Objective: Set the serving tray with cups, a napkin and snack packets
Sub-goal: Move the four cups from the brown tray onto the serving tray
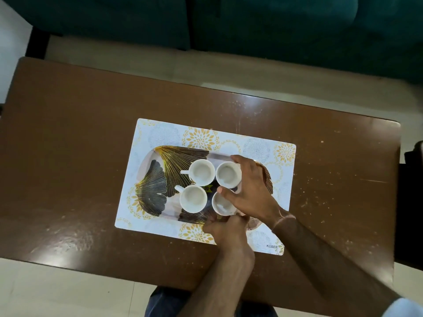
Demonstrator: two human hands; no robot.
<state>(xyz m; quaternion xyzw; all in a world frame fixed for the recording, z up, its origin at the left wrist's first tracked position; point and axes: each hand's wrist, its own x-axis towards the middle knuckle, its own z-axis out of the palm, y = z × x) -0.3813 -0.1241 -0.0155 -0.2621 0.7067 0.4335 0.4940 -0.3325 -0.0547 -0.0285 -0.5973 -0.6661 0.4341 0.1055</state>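
Observation:
A serving tray (158,177) with a black and gold leaf pattern lies on a floral placemat (160,133). Several white cups stand in a cluster on its right half. My right hand (249,191) curls around the far right cup (227,173), thumb and fingers on its sides. My left hand (225,229) is at the tray's near edge, fingertips on the near right cup (220,205). The far left cup (201,172) and near left cup (193,198) stand free, handles pointing left. No napkin or snack packets are in sight.
The placemat sits on a scratched brown table (68,156). A dark teal sofa (274,30) runs along the far side. Pale floor shows beyond the table edges. A dark object (412,202) stands off the table's right end.

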